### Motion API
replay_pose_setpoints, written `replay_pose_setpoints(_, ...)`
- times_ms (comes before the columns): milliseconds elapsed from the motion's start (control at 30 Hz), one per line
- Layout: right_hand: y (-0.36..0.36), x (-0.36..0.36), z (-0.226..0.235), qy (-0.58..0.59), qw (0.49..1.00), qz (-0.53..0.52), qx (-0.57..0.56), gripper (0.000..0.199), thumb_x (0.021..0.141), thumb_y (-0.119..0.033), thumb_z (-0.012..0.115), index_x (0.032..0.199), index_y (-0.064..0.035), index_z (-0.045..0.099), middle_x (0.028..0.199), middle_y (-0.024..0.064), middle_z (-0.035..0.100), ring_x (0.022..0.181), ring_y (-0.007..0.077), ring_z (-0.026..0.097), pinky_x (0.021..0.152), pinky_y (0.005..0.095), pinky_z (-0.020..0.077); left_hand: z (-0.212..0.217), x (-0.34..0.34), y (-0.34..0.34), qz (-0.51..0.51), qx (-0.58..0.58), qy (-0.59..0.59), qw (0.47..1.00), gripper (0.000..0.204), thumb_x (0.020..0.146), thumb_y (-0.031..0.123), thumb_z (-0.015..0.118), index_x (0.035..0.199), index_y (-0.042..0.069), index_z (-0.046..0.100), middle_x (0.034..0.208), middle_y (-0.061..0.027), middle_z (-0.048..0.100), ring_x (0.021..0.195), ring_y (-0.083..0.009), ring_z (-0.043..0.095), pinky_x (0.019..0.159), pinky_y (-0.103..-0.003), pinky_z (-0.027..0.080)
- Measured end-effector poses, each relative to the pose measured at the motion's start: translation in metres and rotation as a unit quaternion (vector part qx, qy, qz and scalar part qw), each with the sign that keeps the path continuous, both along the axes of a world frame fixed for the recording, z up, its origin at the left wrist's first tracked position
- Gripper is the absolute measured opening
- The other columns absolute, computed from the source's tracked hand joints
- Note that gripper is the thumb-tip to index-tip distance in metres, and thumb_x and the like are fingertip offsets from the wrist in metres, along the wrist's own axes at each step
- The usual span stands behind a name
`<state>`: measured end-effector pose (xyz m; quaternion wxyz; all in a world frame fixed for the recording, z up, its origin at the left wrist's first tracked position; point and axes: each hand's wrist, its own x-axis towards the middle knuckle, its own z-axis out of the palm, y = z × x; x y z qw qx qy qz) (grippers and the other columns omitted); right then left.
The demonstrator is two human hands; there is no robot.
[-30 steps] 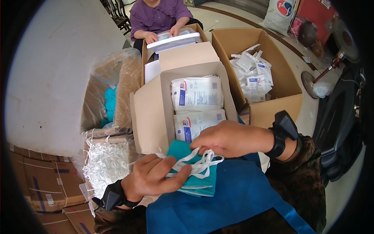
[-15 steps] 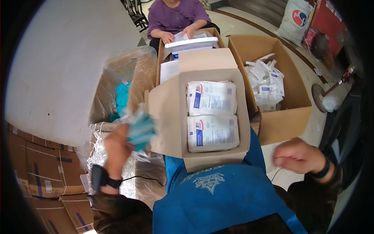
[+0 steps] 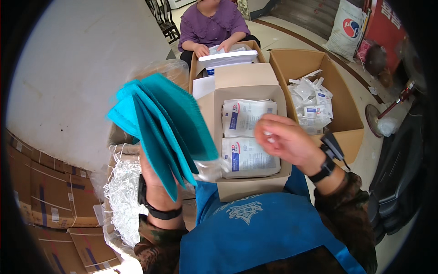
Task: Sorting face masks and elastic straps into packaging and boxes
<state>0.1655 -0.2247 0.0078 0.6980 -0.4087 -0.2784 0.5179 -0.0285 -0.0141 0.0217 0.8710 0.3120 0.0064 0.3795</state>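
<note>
My left hand (image 3: 153, 171) is closed round several teal fold-flat face masks (image 3: 171, 118), fanned apart and raised left of the open carton. A blurred, whitish see-through piece (image 3: 212, 167) hangs at their lower right edge; I cannot tell what it is. Over the right side of the carton (image 3: 246, 74), my right hand (image 3: 289, 140) has its fingers curled together, with a small white bit showing between them. Inside that carton lie two stacks of flat white packets, a far stack (image 3: 248, 114) and a near stack (image 3: 251, 157), each printed blue and red.
A carton (image 3: 349, 109) at the right holds loose packets (image 3: 312, 102). Across from me a person in purple (image 3: 212, 23) has both hands in another carton (image 3: 258, 48). White cords (image 3: 124, 201) fill a lined container at my left. Stacked cartons (image 3: 50, 194) stand at lower left.
My left hand has raised the teal masks, which now show fanned out and larger. My right hand has come leftward and up, from beside my apron to over the carton.
</note>
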Motion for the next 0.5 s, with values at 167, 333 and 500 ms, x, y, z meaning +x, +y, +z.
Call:
replay_pose_setpoints(167,0.044,-0.040,-0.016,-0.072,0.989,0.118,-0.046,0.046,0.100,-0.045,0.046,0.105,-0.0033,0.066,0.078,-0.0016,0.053,0.057,0.0038,0.040,0.050,0.0185,0.0326,-0.012,0.016,-0.035,-0.060,0.015,-0.021,0.998,0.037,0.100,0.028,0.045,0.126,0.004,0.053,0.113,-0.0149,0.064,0.089,-0.0267,0.068,0.069,-0.038,0.060)
replay_pose_setpoints(333,0.026,-0.054,-0.036,0.041,0.987,0.139,-0.070,0.055,0.101,-0.052,0.039,0.109,-0.0045,0.065,0.079,-0.0026,0.053,0.062,0.0038,0.041,0.056,0.0164,0.0340,0.019,0.047,-0.027,-0.065,-0.016,-0.007,0.998,0.022,0.095,0.028,0.052,0.089,0.009,0.061,0.074,-0.0023,0.061,0.050,-0.0110,0.051,0.044,-0.025,0.039)
replay_pose_setpoints(500,0.017,-0.057,-0.021,0.081,0.984,0.158,-0.017,0.047,0.101,-0.047,0.043,0.112,-0.0062,0.063,0.086,-0.0026,0.058,0.070,0.0014,0.044,0.062,0.0141,0.0347,0.018,0.046,-0.016,-0.029,-0.015,0.030,0.999,0.020,0.093,0.026,0.053,0.086,0.008,0.060,0.067,-0.0013,0.056,0.047,-0.0096,0.046,0.044,-0.023,0.037)
